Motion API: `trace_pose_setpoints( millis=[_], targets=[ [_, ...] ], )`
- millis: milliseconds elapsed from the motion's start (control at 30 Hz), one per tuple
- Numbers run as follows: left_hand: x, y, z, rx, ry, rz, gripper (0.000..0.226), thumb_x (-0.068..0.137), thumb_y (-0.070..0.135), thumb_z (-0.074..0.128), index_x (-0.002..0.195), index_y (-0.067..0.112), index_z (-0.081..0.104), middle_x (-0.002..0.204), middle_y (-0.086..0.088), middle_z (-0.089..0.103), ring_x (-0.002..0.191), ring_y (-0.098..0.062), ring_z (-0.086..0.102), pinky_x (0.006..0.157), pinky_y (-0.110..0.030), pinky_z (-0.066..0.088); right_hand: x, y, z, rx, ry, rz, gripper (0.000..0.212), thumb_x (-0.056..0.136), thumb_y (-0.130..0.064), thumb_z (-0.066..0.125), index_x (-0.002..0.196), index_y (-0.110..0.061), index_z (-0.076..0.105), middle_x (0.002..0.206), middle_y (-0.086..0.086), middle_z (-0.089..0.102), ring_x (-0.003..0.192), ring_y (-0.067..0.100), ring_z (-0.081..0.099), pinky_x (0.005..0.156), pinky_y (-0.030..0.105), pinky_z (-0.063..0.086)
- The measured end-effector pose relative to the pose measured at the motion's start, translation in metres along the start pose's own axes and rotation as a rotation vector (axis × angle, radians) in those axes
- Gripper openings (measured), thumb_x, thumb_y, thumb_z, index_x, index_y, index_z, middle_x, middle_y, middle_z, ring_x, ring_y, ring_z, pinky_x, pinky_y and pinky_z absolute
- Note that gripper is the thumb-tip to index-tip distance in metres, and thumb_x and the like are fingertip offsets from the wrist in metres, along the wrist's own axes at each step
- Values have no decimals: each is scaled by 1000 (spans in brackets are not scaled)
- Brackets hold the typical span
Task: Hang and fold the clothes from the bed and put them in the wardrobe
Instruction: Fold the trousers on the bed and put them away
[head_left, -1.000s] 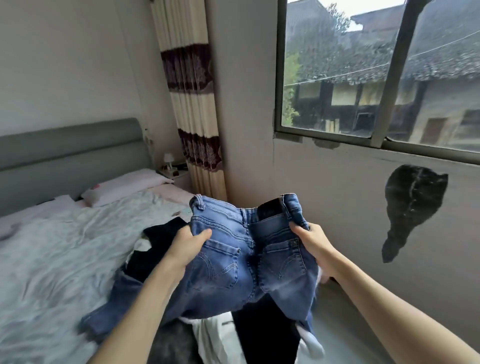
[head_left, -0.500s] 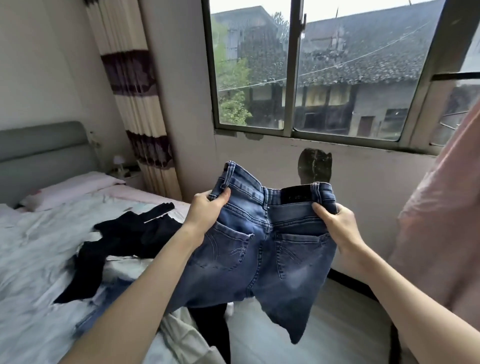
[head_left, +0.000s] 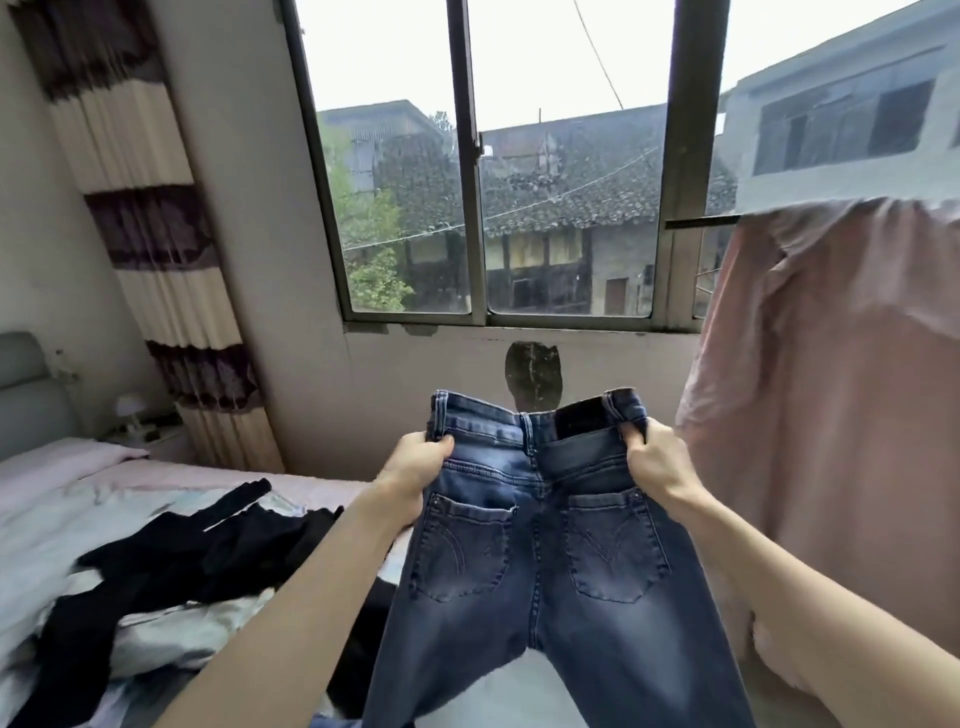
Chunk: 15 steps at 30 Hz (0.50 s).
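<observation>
- The blue jeans (head_left: 540, 561) hang in mid-air at the centre of the view, back pockets facing the camera, waistband uppermost and roughly level, legs dropping toward 6 o'clock and out of the frame.
- The left hand (head_left: 415, 470) has its grip clenched on the waistband's left corner, fingers curled over the denim edge.
- The right hand (head_left: 654, 462) has its grip clenched on the waistband's right corner, just beside the dark leather patch (head_left: 582, 422), with fingertips tucked under the band.
- Both forearms reach in from 7 and 5 o'clock, and the waistband is stretched flat between the two hands.
- The bed (head_left: 67, 519) lies at 8 o'clock, covered in pale, rumpled bedding; its grey headboard (head_left: 23, 395) shows at 9 o'clock.
- Black clothes (head_left: 171, 566) sprawl across the bed at 8 o'clock, apart from the jeans; more dark fabric lies behind the left forearm, partly hidden.
- A pink garment (head_left: 831, 415) hangs at 3 o'clock, just beside the right edge of the jeans; whether they touch cannot be told.
- The window (head_left: 519, 208) fills the view at 12 o'clock, with tiled roofs and greenery outside.
- A cream curtain (head_left: 156, 249) with dark patterned bands hangs at 10 o'clock, left of the window.
- A dark patch (head_left: 534, 382) marks the wall under the sill, right above the waistband.
- A small lamp (head_left: 130, 410) stands on a bedside stand at 9 o'clock, between headboard and curtain.
</observation>
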<state>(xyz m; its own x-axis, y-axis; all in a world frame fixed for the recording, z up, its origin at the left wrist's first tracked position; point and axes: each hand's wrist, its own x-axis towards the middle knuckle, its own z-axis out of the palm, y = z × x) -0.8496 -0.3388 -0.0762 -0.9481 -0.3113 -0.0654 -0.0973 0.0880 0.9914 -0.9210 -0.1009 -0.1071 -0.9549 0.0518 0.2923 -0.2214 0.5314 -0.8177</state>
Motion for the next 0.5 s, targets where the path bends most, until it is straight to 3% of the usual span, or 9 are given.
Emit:
trace_pose_setpoints(
  millis=[167, 267, 367, 500],
  targets=[
    [-12, 63, 38, -122, -58, 225, 16, 100, 15, 45, 94, 13, 59, 108, -16, 66, 103, -35, 63, 95, -50, 49, 0, -53, -44, 135, 248, -184, 23, 101, -19, 40, 102, -3, 55, 76, 9, 58, 59, 19, 47, 52, 32, 34],
    [-21, 86, 77, -195, -220, 314, 17, 100, 16, 46, 96, 16, 62, 109, -14, 67, 105, -35, 63, 95, -50, 49, 3, -69, -64, 190, 364, -247, 24, 100, -21, 41, 109, -4, 56, 78, 10, 60, 61, 20, 51, 58, 30, 39],
    [-22, 80, 117, -146, -386, 258, 15, 99, 17, 48, 97, 18, 63, 106, -11, 68, 102, -30, 64, 94, -46, 50, 0, -52, -77, 220, 341, -183, 22, 100, -21, 42, 99, -5, 57, 72, 2, 56, 62, 17, 48, 61, 31, 35],
    [3, 47, 138, -136, -243, 113, 12, 94, 22, 56, 87, 18, 66, 107, -12, 67, 110, -37, 60, 99, -51, 46, -16, 3, -85, 215, 318, -57, 19, 100, -19, 42, 90, -12, 56, 70, -5, 54, 63, 12, 48, 63, 27, 33]
  ],
)
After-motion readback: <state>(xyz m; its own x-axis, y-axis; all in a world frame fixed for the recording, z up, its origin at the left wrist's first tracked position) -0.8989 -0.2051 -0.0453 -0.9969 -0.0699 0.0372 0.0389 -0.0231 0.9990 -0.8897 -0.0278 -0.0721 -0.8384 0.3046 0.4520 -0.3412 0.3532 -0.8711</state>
